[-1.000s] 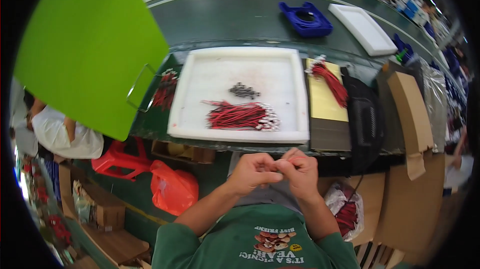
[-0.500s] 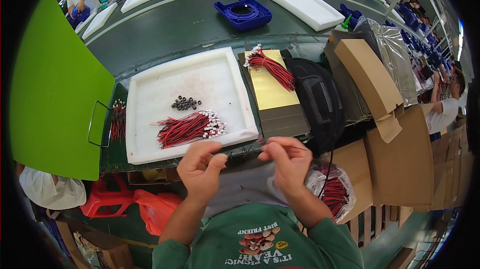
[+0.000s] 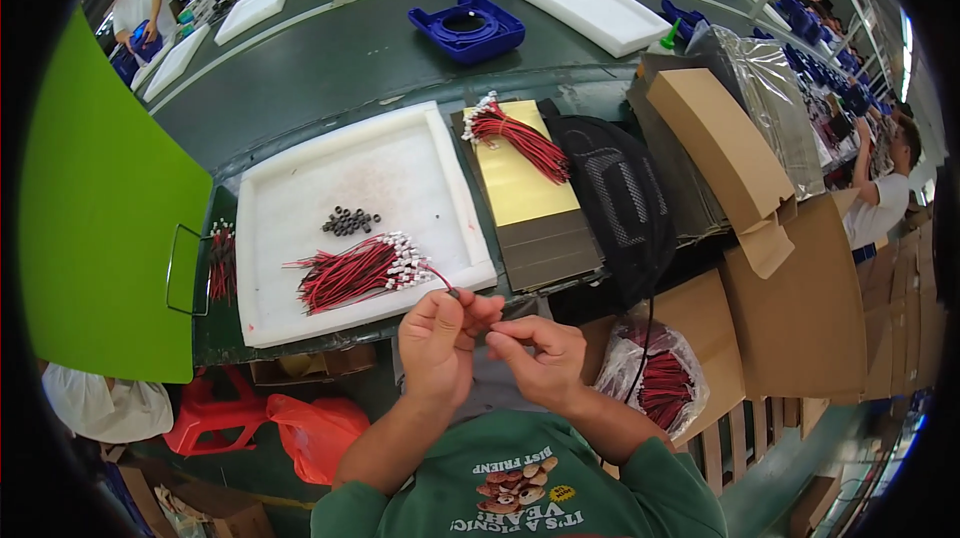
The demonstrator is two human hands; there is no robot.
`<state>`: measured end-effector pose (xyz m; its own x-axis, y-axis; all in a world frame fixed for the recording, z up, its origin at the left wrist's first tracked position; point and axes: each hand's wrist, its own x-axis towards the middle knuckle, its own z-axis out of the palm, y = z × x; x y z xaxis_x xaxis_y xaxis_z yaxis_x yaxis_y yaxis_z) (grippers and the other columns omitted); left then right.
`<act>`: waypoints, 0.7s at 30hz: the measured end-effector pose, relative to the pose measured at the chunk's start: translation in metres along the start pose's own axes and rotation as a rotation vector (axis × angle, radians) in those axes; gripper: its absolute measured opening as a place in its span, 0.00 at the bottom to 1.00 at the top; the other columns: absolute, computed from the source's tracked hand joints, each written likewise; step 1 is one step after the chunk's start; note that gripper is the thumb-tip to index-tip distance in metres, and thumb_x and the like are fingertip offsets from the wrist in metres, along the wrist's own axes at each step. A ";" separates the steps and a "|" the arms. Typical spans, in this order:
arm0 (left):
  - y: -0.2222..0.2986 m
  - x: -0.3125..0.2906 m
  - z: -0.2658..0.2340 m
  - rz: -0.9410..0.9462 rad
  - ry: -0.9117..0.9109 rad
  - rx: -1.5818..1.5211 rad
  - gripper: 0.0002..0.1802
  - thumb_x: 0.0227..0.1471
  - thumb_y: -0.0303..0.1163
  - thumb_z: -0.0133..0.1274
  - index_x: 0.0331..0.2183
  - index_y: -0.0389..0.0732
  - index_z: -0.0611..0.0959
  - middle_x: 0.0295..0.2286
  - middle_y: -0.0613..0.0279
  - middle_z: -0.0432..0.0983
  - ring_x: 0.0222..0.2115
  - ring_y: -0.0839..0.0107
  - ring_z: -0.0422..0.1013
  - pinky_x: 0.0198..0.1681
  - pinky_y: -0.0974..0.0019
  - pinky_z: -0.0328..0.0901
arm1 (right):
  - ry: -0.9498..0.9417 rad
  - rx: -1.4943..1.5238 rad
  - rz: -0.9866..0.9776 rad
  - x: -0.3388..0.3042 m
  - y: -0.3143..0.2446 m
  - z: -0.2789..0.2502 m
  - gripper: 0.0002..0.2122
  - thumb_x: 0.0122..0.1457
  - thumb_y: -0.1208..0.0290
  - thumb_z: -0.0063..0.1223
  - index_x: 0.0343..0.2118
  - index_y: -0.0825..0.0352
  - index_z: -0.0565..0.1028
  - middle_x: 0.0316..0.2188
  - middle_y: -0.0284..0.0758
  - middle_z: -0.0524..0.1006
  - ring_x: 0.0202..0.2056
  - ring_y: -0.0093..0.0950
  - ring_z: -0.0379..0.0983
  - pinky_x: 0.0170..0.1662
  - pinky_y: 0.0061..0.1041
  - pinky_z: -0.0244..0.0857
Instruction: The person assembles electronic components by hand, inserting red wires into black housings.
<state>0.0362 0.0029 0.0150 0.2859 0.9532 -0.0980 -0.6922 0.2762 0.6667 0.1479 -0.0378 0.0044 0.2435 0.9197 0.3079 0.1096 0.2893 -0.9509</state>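
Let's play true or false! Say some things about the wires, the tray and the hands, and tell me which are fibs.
1. Little dark pieces lie in the white tray. True.
2. In the tray, all the plugs are at the left. False: the white plugs are at the right end of the wire pile.
3. A wire bundle rests on the yellow sheet. True.
4. The two hands are far apart. False: the left hand and right hand are close together.

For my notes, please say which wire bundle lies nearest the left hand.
The bundle in the tray; those on the yellow sheet, by the green panel and in the plastic bag lie farther from the left hand.
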 end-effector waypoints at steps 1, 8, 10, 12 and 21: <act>0.002 0.001 -0.001 0.014 0.013 -0.005 0.12 0.51 0.36 0.46 0.28 0.34 0.73 0.27 0.51 0.74 0.30 0.67 0.71 0.31 0.70 0.65 | -0.031 0.023 0.080 0.000 -0.002 0.000 0.03 0.46 0.82 0.52 0.25 0.75 0.73 0.22 0.37 0.75 0.21 0.22 0.72 0.24 0.16 0.67; -0.004 0.012 -0.022 0.038 -0.069 -0.160 0.10 0.51 0.33 0.46 0.27 0.34 0.72 0.23 0.55 0.73 0.25 0.67 0.72 0.29 0.69 0.67 | -0.136 -0.261 0.155 0.001 0.004 -0.039 0.03 0.47 0.78 0.53 0.21 0.72 0.73 0.16 0.30 0.72 0.17 0.14 0.67 0.20 0.13 0.61; -0.005 0.011 -0.008 0.027 -0.012 0.000 0.08 0.51 0.30 0.46 0.28 0.33 0.73 0.23 0.55 0.73 0.25 0.67 0.72 0.27 0.68 0.67 | 0.032 -0.144 0.243 0.014 0.019 -0.061 0.03 0.48 0.77 0.52 0.21 0.70 0.73 0.16 0.28 0.72 0.17 0.13 0.65 0.19 0.12 0.59; -0.014 0.008 -0.007 0.020 -0.100 0.275 0.08 0.48 0.24 0.48 0.33 0.32 0.73 0.25 0.53 0.73 0.26 0.68 0.72 0.25 0.69 0.67 | 0.012 -0.389 0.073 0.049 0.008 -0.073 0.02 0.45 0.77 0.53 0.22 0.70 0.74 0.17 0.31 0.72 0.19 0.16 0.66 0.22 0.15 0.59; -0.069 0.040 0.006 0.722 -0.454 1.657 0.07 0.40 0.24 0.45 0.26 0.33 0.71 0.39 0.40 0.66 0.43 0.50 0.63 0.47 0.57 0.57 | -0.569 -0.902 -0.485 0.139 0.048 -0.057 0.08 0.46 0.72 0.49 0.32 0.61 0.74 0.28 0.34 0.73 0.34 0.31 0.68 0.33 0.27 0.63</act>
<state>0.0996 0.0211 -0.0304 0.5938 0.6384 0.4898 0.4444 -0.7677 0.4617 0.2422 0.0890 0.0035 -0.4524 0.8172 0.3572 0.7722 0.5593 -0.3016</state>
